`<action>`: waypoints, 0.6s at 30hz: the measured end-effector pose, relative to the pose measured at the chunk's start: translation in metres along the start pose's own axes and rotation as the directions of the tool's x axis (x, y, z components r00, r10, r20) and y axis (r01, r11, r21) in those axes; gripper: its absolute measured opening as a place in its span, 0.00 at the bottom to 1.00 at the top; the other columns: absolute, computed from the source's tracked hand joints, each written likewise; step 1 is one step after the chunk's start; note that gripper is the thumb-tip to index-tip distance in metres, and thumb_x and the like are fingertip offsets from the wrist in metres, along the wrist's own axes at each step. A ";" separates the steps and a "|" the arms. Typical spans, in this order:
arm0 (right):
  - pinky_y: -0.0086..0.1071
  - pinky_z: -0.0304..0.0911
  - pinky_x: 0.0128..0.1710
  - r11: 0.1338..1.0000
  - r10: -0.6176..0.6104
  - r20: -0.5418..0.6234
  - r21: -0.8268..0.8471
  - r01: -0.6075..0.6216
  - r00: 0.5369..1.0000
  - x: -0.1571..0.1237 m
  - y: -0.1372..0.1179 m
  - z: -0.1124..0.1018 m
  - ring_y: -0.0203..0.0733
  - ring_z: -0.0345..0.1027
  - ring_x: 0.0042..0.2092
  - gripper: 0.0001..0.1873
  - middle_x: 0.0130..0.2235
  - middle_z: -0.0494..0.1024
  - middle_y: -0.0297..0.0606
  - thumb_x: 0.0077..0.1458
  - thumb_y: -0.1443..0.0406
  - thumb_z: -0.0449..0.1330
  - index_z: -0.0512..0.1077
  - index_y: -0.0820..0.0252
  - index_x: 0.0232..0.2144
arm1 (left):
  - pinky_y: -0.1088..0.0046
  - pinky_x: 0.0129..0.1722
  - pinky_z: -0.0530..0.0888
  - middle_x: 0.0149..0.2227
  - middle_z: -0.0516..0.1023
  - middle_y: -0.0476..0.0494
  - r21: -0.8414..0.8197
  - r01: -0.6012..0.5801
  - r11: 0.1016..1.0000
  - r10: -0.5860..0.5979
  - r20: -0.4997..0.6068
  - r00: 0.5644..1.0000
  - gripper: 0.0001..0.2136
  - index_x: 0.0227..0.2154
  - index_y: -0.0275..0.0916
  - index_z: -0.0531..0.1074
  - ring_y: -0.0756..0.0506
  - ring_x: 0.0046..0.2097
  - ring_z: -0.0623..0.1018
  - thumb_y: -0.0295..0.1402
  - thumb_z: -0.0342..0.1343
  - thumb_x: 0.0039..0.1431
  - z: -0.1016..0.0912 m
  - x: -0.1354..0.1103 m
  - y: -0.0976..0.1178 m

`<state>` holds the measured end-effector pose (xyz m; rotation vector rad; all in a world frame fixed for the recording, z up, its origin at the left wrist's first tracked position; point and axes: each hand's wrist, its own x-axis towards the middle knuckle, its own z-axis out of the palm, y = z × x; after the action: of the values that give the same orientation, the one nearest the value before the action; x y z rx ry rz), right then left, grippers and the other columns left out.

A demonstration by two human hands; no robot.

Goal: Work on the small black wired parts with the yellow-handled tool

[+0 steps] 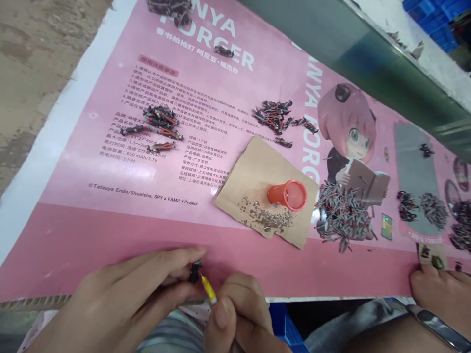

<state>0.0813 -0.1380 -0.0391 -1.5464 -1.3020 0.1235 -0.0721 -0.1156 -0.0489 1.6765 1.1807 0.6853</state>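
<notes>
In the lower middle of the head view, my left hand [150, 284] pinches a small black figure-like piece [195, 271] between thumb and fingertips. My right hand [239, 314] is closed around a slim tool with a yellow front end [209, 289] and a thin pale tip. That tip touches, or nearly touches, the black piece. Beyond my hands lies a torn sheet of brown cardboard [235, 181], bearing a red cup [289, 195] and scattered tiny shiny bits [270, 218].
Small black-and-red pieces lie in piles on the pink printed mat [110, 215], at left [160, 120] and centre [274, 116]. A larger grey-and-red pile [344, 213] sits right of the cardboard. Another person's hand [441, 289] is at far right. A raised ledge [349, 44] runs behind.
</notes>
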 end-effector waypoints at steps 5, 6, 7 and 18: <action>0.26 0.55 0.18 0.996 -0.077 0.122 0.059 0.070 0.989 0.003 0.007 -0.009 0.27 0.56 0.20 0.19 0.24 0.67 0.23 0.73 0.80 0.54 0.69 0.55 0.33 | 0.97 0.47 0.80 0.44 0.93 0.74 -0.015 -0.004 1.000 0.004 0.005 1.000 0.13 0.63 0.75 0.75 0.57 0.40 0.95 0.61 0.52 0.86 -0.002 0.005 0.005; 0.26 0.54 0.18 0.996 -0.072 0.103 0.061 0.066 0.992 0.001 0.007 -0.009 0.28 0.55 0.20 0.20 0.24 0.66 0.22 0.74 0.80 0.53 0.68 0.54 0.33 | 0.97 0.46 0.80 0.42 0.93 0.74 0.005 -0.010 1.000 0.010 0.005 1.000 0.14 0.62 0.74 0.75 0.57 0.39 0.94 0.62 0.51 0.86 -0.003 0.005 0.007; 0.26 0.54 0.18 0.996 -0.065 0.089 0.066 0.059 0.994 0.000 0.006 -0.008 0.28 0.53 0.20 0.20 0.23 0.64 0.22 0.75 0.79 0.52 0.66 0.54 0.32 | 0.98 0.46 0.80 0.42 0.93 0.74 0.024 -0.020 1.000 0.020 -0.002 1.000 0.14 0.62 0.74 0.75 0.57 0.38 0.94 0.62 0.51 0.86 -0.003 0.006 0.008; 0.28 0.58 0.20 0.991 -0.125 0.236 0.082 0.108 0.964 0.007 0.021 -0.013 0.30 0.60 0.21 0.22 0.24 0.70 0.26 0.78 0.69 0.60 0.63 0.52 0.28 | 1.03 0.42 0.74 0.39 0.92 0.74 -0.006 -0.054 0.999 0.053 -0.026 0.998 0.13 0.59 0.72 0.78 0.61 0.30 0.90 0.61 0.53 0.85 -0.005 0.012 0.010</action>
<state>0.1059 -0.1379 -0.0453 -1.4248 -1.5599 0.2853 -0.0677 -0.1034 -0.0385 1.7035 1.1540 0.7454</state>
